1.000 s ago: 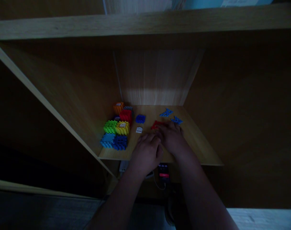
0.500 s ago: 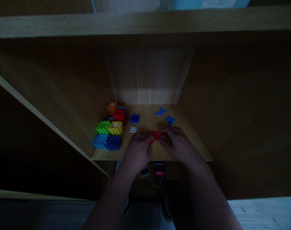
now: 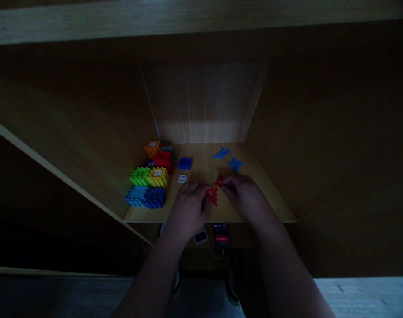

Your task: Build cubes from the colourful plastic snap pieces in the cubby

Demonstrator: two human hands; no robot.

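Note:
Both my hands reach into a dim wooden shelf compartment. My left hand pinches a red plastic interlocking piece at its fingertips. My right hand is closed on a second red piece just above and to the right of the first. The two red pieces are held close together a little above the shelf board.
A cluster of assembled cubes lies at the left: orange, red, green, yellow, light blue and dark blue. A small blue block, a white tag and two flat blue pieces lie behind. A phone hangs below the shelf edge.
The hands came apart from over one red lump; now each holds a separate red piece. The view tilted slightly down.

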